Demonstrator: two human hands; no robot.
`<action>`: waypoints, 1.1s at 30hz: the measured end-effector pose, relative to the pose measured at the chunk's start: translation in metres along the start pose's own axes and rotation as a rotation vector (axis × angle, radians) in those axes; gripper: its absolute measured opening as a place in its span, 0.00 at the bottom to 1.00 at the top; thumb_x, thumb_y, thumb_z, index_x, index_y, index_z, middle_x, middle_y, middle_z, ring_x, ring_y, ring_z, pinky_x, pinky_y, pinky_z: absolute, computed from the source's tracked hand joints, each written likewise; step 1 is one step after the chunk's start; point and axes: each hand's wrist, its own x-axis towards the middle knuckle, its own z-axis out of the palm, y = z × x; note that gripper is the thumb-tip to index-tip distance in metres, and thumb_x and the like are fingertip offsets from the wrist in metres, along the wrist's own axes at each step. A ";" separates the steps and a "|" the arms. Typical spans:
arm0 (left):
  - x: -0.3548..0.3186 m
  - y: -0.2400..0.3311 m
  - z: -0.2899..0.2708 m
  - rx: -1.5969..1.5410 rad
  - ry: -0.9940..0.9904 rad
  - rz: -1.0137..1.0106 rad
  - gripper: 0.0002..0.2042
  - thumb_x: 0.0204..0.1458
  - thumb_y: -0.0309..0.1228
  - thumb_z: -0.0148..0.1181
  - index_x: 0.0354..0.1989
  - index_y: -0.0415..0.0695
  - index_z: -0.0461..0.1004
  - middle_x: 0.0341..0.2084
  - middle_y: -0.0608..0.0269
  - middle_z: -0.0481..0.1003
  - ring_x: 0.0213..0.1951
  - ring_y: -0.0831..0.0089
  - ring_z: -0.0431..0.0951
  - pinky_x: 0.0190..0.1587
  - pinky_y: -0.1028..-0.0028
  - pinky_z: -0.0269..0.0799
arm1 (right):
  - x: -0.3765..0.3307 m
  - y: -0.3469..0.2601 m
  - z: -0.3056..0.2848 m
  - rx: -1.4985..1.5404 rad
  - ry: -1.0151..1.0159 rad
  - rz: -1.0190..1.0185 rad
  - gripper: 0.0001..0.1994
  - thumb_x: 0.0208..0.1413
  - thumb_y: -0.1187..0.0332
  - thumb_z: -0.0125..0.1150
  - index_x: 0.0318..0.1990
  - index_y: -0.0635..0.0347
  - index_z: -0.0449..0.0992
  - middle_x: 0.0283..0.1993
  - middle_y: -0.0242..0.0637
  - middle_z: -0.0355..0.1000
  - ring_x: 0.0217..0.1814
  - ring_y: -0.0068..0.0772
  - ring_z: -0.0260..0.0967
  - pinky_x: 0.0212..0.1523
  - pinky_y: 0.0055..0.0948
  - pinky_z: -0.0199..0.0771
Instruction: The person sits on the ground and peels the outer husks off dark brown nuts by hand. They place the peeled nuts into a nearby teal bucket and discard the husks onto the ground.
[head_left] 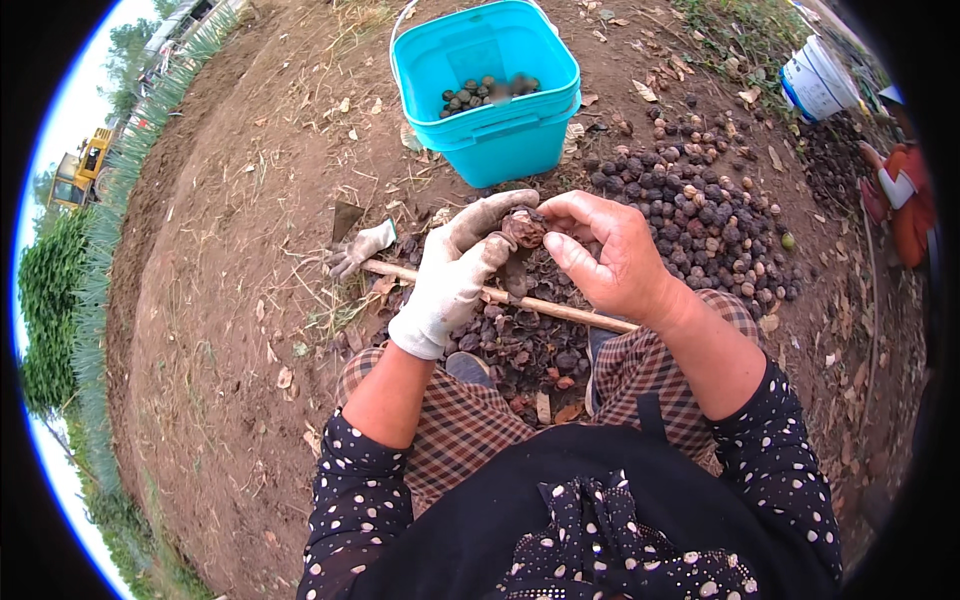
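Note:
A walnut (524,228) with torn, dark brown husk is held between the thumb and fingers of my left hand (448,278), which wears a soiled white glove. On its other side, my bare right hand (625,255) pinches at the husk with bent thumb and fingertips. Beneath both hands, dark husk scraps (520,345) lie heaped between my feet. A wooden handle (560,309) crosses the heap, a flat blade (345,220) near its left end. Beyond my hands, a turquoise square bucket (505,150) contains several walnuts (478,95).
At right lies a large pile of dark-husked walnuts (700,215). A spare glove (362,248) rests by the handle's left end. Far right are a white bucket (818,82) and a person in orange-red (905,205). Plants and a yellow machine (82,170) edge the bare soil at left.

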 end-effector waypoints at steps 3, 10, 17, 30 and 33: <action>-0.002 0.007 0.002 -0.053 -0.003 -0.021 0.31 0.55 0.47 0.69 0.61 0.37 0.71 0.36 0.65 0.78 0.27 0.80 0.78 0.29 0.79 0.75 | -0.001 0.008 0.004 -0.153 0.052 -0.115 0.11 0.55 0.70 0.67 0.42 0.66 0.76 0.34 0.43 0.74 0.31 0.38 0.74 0.35 0.32 0.76; -0.005 0.002 0.005 0.089 0.053 -0.031 0.28 0.55 0.41 0.70 0.60 0.39 0.72 0.35 0.70 0.76 0.28 0.85 0.74 0.29 0.82 0.72 | -0.001 0.006 0.008 -0.245 0.014 -0.202 0.08 0.60 0.66 0.63 0.41 0.61 0.74 0.34 0.45 0.73 0.33 0.49 0.75 0.32 0.37 0.75; -0.007 -0.002 0.010 0.235 0.051 0.079 0.36 0.54 0.54 0.66 0.60 0.35 0.69 0.42 0.63 0.78 0.30 0.84 0.76 0.28 0.84 0.72 | -0.003 0.003 0.011 -0.288 0.037 -0.282 0.06 0.64 0.66 0.58 0.40 0.59 0.73 0.33 0.45 0.72 0.32 0.55 0.74 0.30 0.42 0.74; -0.006 -0.007 0.013 0.642 0.056 0.290 0.21 0.56 0.30 0.66 0.57 0.36 0.73 0.45 0.58 0.79 0.43 0.80 0.77 0.49 0.75 0.75 | -0.004 0.016 0.012 -0.430 0.025 -0.247 0.05 0.63 0.69 0.55 0.37 0.61 0.71 0.31 0.47 0.71 0.31 0.57 0.71 0.31 0.47 0.72; -0.005 -0.011 0.013 0.648 0.031 0.355 0.22 0.56 0.27 0.63 0.60 0.36 0.70 0.48 0.57 0.78 0.43 0.77 0.78 0.51 0.73 0.75 | -0.003 0.020 0.008 -0.428 0.060 -0.218 0.06 0.63 0.70 0.55 0.36 0.62 0.71 0.31 0.48 0.70 0.31 0.58 0.70 0.31 0.47 0.71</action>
